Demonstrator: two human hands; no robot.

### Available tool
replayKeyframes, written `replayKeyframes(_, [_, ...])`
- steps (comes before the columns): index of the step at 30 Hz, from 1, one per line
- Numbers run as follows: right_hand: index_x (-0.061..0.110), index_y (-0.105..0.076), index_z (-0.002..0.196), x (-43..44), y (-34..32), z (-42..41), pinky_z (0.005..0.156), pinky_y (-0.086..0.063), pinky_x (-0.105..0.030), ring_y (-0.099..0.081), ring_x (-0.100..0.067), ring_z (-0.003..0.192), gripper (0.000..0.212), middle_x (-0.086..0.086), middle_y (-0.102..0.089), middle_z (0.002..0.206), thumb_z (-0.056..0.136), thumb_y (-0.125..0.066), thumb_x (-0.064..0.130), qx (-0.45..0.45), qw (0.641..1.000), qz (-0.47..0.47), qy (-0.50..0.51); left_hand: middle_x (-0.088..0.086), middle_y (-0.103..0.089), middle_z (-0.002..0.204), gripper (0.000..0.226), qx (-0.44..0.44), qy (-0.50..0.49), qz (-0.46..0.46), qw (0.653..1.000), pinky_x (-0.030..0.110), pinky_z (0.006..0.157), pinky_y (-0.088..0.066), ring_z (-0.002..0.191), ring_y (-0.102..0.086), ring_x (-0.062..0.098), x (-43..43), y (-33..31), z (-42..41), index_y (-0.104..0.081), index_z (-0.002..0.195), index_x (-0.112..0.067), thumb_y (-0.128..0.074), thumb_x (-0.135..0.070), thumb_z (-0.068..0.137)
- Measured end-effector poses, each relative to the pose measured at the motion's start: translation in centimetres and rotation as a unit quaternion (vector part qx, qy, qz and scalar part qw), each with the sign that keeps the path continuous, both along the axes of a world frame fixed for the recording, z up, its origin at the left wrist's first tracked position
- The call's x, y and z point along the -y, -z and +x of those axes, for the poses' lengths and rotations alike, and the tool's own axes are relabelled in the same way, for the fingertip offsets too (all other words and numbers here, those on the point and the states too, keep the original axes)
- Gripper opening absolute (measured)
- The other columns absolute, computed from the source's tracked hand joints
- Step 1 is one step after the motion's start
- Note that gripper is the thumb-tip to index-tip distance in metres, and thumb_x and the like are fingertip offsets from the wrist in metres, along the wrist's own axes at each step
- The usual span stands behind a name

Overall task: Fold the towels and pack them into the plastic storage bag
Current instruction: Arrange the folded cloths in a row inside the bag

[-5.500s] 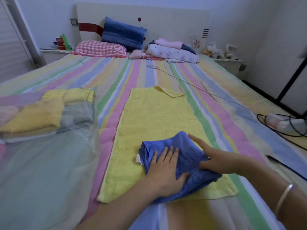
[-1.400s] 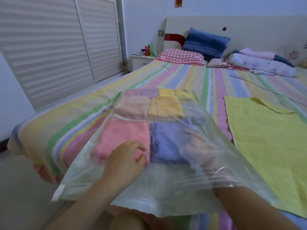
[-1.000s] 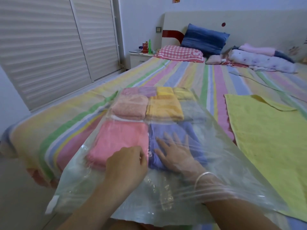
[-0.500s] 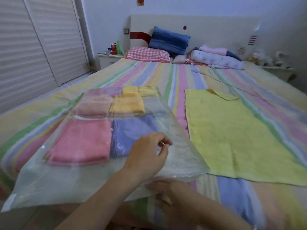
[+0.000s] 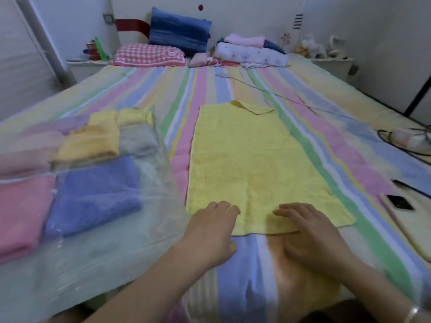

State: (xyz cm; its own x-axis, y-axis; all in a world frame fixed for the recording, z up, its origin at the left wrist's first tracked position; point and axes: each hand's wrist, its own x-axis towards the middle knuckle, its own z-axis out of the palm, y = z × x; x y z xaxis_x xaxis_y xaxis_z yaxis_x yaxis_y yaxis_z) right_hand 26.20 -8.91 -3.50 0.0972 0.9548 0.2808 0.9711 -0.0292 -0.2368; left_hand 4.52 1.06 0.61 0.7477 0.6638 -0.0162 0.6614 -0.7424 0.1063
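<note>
Bed: a striped sheet (image 5: 210,94) in pastel bands covers the bed, with a blue pillow (image 5: 179,34) and a checked pillow (image 5: 149,55) at the headboard.
Room: pale walls; a cable (image 5: 279,94) trails across the sheet, and a phone (image 5: 405,213) lies at the right edge.
Towel: the yellow towel (image 5: 256,164) lies flat in the middle of the bed, its far corner turned over.
Bag: the plastic storage bag (image 5: 98,248) rests left of the towel, holding folded towels, the blue towel (image 5: 95,194) nearest.
Hands: the left hand (image 5: 210,234) and right hand (image 5: 312,234) hover open, empty, at the yellow towel's near edge.
Change: half a second earlier the left hand pinched the bag's mouth; now both are off the bag.
</note>
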Motion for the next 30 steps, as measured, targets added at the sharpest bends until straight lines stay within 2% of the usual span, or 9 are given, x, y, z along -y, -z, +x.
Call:
replayKeyframes(4, [0.023,-0.065,0.106,-0.4,0.8,1.7,0.076,-0.052,-0.033,-0.06,-0.019,0.1,0.045,0.007,-0.064,0.107,0.065,-0.049,0.03,0.034,0.999,0.027,0.012,-0.002,-0.048,0.116,0.047,-0.03,-0.043,0.076,0.996,0.037,0.072,-0.042,0.106,-0.05,0.023,0.1,1.6,1.5,-0.048,0.118,-0.022,-0.059,-0.017,0.073])
replayKeyframes(8, [0.022,-0.066,0.109,-0.3,0.9,3.7,0.074,-0.051,-0.033,-0.062,-0.021,0.098,0.048,0.005,-0.066,0.106,0.065,-0.048,0.019,0.098,0.993,0.053,0.031,0.003,-0.054,0.076,0.062,-0.034,-0.041,0.157,0.986,0.03,0.042,-0.025,0.063,-0.057,0.024,-0.6,2.3,1.4,-0.059,0.08,-0.017,-0.077,0.004,0.025])
replayKeyframes(13, [0.02,-0.065,0.106,0.5,1.1,6.7,0.069,-0.053,-0.031,-0.064,-0.024,0.1,0.049,0.001,-0.066,0.109,0.061,-0.052,0.005,0.061,0.994,0.065,0.064,0.009,-0.052,0.067,0.045,-0.02,-0.117,0.166,0.979,0.032,0.042,-0.04,0.057,-0.056,0.032,-1.4,1.6,0.5,-0.055,0.073,-0.012,-0.069,0.008,0.035])
replayKeyframes(17, [0.018,-0.066,0.103,1.2,0.9,8.9,0.073,-0.053,-0.034,-0.061,-0.02,0.111,0.05,0.002,-0.064,0.122,0.063,-0.064,-0.012,-0.049,0.987,0.111,0.106,-0.003,-0.066,0.085,0.024,0.095,-0.188,0.05,0.976,0.033,0.066,-0.046,0.086,-0.064,0.025,-3.3,-0.9,-1.2,-0.056,0.083,-0.026,-0.061,-0.011,0.065])
replayKeyframes(19, [0.022,-0.068,0.105,1.6,0.2,10.0,0.081,-0.051,-0.031,-0.064,-0.015,0.104,0.048,0.01,-0.068,0.113,0.072,-0.06,-0.012,-0.182,0.965,0.144,0.126,-0.011,-0.07,0.082,0.022,0.207,-0.183,-0.015,0.961,0.031,0.071,-0.048,0.084,-0.065,0.016,-4.2,-2.0,-2.2,-0.062,0.078,-0.034,-0.054,-0.019,0.064])
replayKeyframes(22, [0.028,-0.069,0.1,2.1,-2.1,10.7,0.076,-0.047,-0.012,-0.064,0.001,0.094,0.04,0.023,-0.07,0.099,0.085,-0.058,-0.007,-0.303,0.93,0.172,0.121,-0.015,-0.069,0.069,0.019,0.329,-0.163,-0.047,0.929,0.021,0.069,-0.048,0.072,-0.064,0.001,-4.5,-3.5,-2.8,-0.069,0.075,-0.034,-0.069,-0.015,0.077])
replayKeyframes(25, [0.031,-0.069,0.095,2.7,-4.7,10.4,0.073,-0.046,-0.011,-0.062,0.011,0.087,0.033,0.034,-0.067,0.092,0.09,-0.057,0.0,-0.341,0.913,0.192,0.111,-0.012,-0.064,0.056,0.016,0.454,-0.17,-0.15,0.862,0.007,0.053,-0.037,0.055,-0.054,-0.004,-3.9,-4.1,-3.2,-0.071,0.077,-0.017,-0.069,-0.002,0.084])
replayKeyframes(28, [0.022,-0.07,0.092,3.7,-6.6,10.2,0.062,-0.041,-0.006,-0.06,0.012,0.072,0.023,0.032,-0.066,0.075,0.092,-0.056,0.003,-0.336,0.916,0.196,0.103,-0.01,-0.072,0.077,0.014,0.508,-0.14,-0.203,0.825,0.005,0.064,-0.042,0.074,-0.059,-0.001,-3.4,-4.6,-4.3,-0.073,0.085,-0.015,-0.064,-0.004,0.088])
replayKeyframes(30, [0.016,-0.07,0.088,4.5,-7.5,10.0,0.052,-0.036,-0.01,-0.055,0.003,0.057,0.02,0.016,-0.065,0.063,0.094,-0.054,0.005,-0.333,0.914,0.207,0.099,0.001,-0.072,0.091,0.009,0.511,-0.123,-0.211,0.824,0.007,0.068,-0.044,0.085,-0.06,0.008,-2.7,-5.0,-5.0,-0.071,0.091,-0.008,-0.063,-0.006,0.089])
